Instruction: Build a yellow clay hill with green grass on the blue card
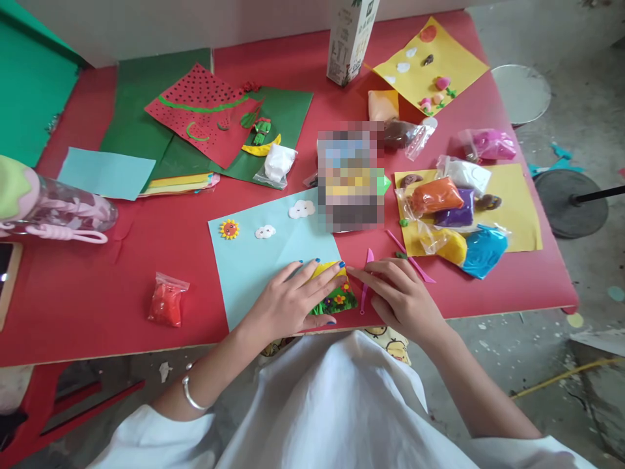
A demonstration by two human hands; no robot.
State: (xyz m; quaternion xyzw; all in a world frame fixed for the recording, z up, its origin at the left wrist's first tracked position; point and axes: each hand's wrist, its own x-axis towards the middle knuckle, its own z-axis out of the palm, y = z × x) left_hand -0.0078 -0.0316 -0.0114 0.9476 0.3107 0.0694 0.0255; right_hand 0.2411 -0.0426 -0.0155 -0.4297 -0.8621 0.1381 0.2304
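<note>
My left hand [291, 294] is lying spread and unclenched over the clay panel [346, 302], at the blue sheet [239, 277]'s near right corner. Yellow is topping flowered green; the green is facing me, my fingers hiding the long axis. My right hand [404, 294] is curling alongside, grip indeterminable. 1 clear bag [166, 286] is containing red clay [166, 307].

At the lower middle of the frame, the left hand [300, 293] covered part of the flowered panel [338, 301], and the curled fingers of the right hand [405, 293] hid whether anything lay beneath its palm. Coarse blocks of blur masked the item [350, 176] at the centre, while the top edge cut off the carton [347, 49], its small print unreadable. The left edge cropped the bottle [66, 203] and a dark-screened device [6, 277]; the rod [599, 194] ran out at the right.
</note>
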